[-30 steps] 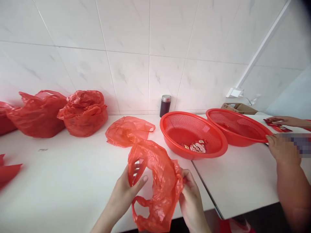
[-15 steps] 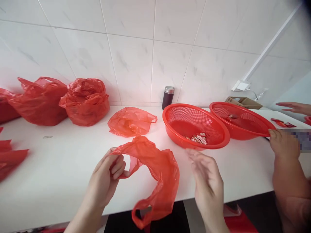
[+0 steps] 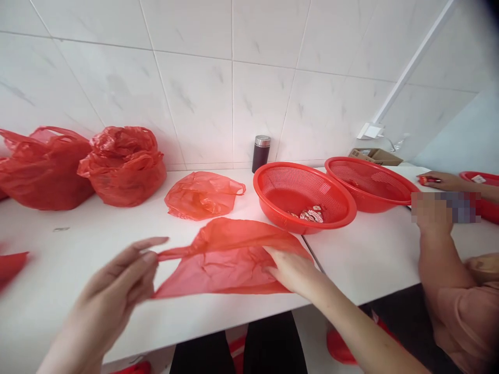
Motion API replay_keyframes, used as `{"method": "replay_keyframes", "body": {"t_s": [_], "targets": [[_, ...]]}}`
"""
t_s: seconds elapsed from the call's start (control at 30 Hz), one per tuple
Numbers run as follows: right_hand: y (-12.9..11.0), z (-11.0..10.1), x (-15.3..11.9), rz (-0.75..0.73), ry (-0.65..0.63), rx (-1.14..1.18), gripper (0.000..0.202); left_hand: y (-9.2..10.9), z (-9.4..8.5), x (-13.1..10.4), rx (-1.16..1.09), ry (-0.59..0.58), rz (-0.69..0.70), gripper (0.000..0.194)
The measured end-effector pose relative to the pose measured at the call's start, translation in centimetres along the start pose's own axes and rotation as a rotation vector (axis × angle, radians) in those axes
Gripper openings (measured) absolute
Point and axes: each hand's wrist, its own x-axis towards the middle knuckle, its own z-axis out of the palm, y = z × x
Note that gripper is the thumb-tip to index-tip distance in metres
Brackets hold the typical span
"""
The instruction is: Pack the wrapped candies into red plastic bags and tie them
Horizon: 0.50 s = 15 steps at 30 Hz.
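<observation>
A thin red plastic bag [image 3: 230,265] is spread wide over the front of the white table. My left hand [image 3: 125,280] pinches one of its handles between thumb and fingers, with the index finger stretched out. On the bag's other side, my right hand [image 3: 292,270] reaches into it; the thumb and a finger show apart, and the other fingertips are hidden by the plastic. Just behind lies another flattened red bag [image 3: 200,195]. A red mesh basket [image 3: 268,205] with a few small printed packets [image 3: 312,214] in its bottom stands close behind my right hand.
Filled red bags [image 3: 125,171] line the wall at left. A dark flask [image 3: 261,154] stands behind the basket. Further right are a second red basket [image 3: 374,202], a cardboard box [image 3: 376,156] and a co-worker's arms [image 3: 440,254], one hand holding a small red item.
My right hand has moved from beside the bag into it, and the crumpled bag is now spread out. The view has shifted right. The co-worker's far hand now holds something red.
</observation>
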Motion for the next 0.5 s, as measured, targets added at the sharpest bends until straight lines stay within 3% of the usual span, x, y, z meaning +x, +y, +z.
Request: {"method": "replay_keyframes", "body": {"t_s": [0.07,0.13,0.17,0.23,0.3,0.33,0.4,0.5], "targets": [[0.1,-0.6,-0.3,0.017,-0.188,-0.124,0.070,0.4,0.0,0.0,0.205,0.239,0.202,0.037],[-0.5,-0.7,-0.1,-0.001,-0.279,-0.220,0.077,0.9,1.5,-1.5,0.416,0.344,0.458,0.028],[-0.9,-0.6,0.1,-0.012,-0.297,-0.234,0.078,1.0,2.7,-2.6,0.484,0.330,0.602,0.025],[-1.7,-0.4,0.5,-0.016,-0.332,-0.238,0.078,0.8,5.5,-4.4,0.549,0.185,0.862,0.019],[-2.5,-0.4,0.6,-0.018,-0.393,-0.239,0.080,-0.1,7.8,-4.6,0.707,0.059,0.994,0.017],[-2.8,-0.5,0.4,-0.022,-0.435,-0.246,0.079,-0.7,8.5,-3.8,0.809,0.045,0.983,0.017],[-3.1,-1.3,-0.6,-0.033,-0.545,-0.262,0.078,-2.0,8.3,-1.0,1.029,0.004,0.815,0.022],[-3.3,-3.0,-2.2,-0.094,-0.658,-0.228,0.079,-3.5,5.0,3.7,1.246,0.012,0.580,0.026]]}}
